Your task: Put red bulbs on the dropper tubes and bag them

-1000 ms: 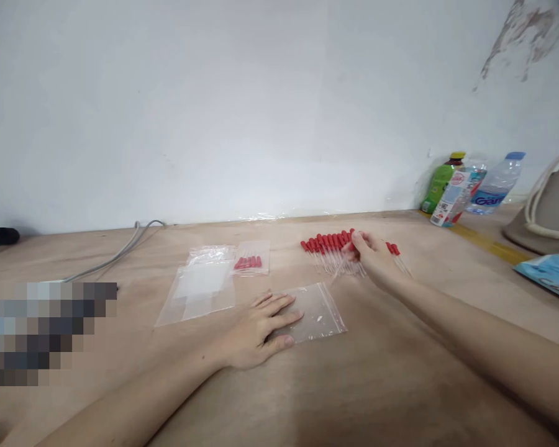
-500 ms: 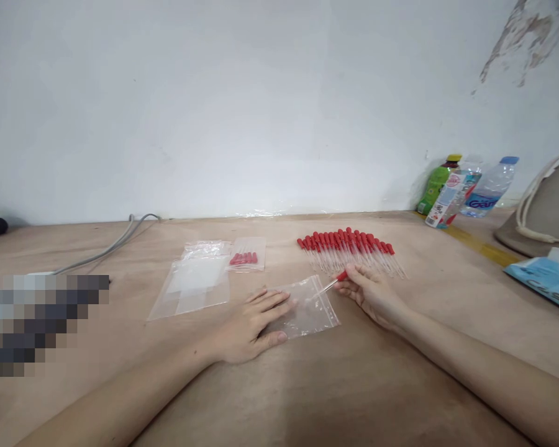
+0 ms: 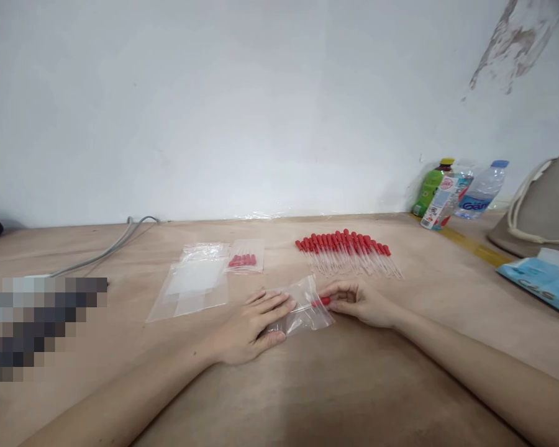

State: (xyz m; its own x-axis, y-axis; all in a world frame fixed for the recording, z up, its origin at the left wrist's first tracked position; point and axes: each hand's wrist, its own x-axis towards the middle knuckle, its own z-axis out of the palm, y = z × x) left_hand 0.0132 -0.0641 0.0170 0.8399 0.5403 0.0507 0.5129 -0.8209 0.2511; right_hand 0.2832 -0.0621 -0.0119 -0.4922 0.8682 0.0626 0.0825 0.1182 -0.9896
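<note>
My left hand (image 3: 258, 323) lies flat with its fingers spread, pressing a clear zip bag (image 3: 302, 323) onto the table. At the bag's right-hand mouth, my right hand (image 3: 354, 302) pinches the red bulb end of a dropper (image 3: 321, 302). The dropper's clear tube is inside the bag and points left toward my left fingers. Beyond my right hand lies a fanned row of red-bulbed droppers (image 3: 345, 242), tubes toward me. A filled zip bag (image 3: 245, 257) with several droppers rests behind my left hand.
Flat clear bags (image 3: 190, 282) are stacked to the left. A grey cable (image 3: 107, 251) runs along the back left. Bottles (image 3: 484, 189) and a carton (image 3: 442, 202) stand by the wall at right, near a grey-beige hat (image 3: 545, 198) and a blue packet (image 3: 545, 279).
My right hand has moved left and slightly down, sliding the dropper farther into the bag. The bag's mouth has bulged open. My left hand stays in place.
</note>
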